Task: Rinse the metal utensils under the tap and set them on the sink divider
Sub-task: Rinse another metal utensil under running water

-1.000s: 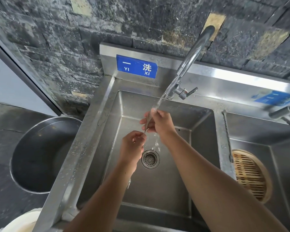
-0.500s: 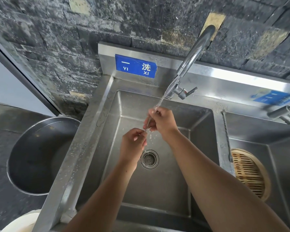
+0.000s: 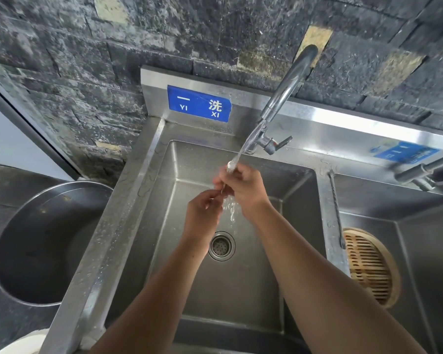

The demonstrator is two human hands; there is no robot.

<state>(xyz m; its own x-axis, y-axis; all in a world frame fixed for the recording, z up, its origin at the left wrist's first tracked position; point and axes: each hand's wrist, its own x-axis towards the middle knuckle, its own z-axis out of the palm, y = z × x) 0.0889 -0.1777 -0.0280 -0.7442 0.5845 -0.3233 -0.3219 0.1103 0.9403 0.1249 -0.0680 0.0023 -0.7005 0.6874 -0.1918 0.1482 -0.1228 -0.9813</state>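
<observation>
— Where's the utensil (image 3: 222, 188)?
— In the tap's (image 3: 289, 83) stream (image 3: 248, 141), over the left basin (image 3: 241, 290). The right hand (image 3: 246, 187) grips its upper part and the left hand (image 3: 202, 213) pinches the lower end.
— Anything on the divider (image 3: 323, 226)?
— A fork (image 3: 335, 205) lies along it, tines at the near end, beside a bamboo rack (image 3: 368, 267).

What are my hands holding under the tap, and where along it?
A thin metal utensil: the right hand grips its upper part, and the left hand pinches its lower end.
</observation>
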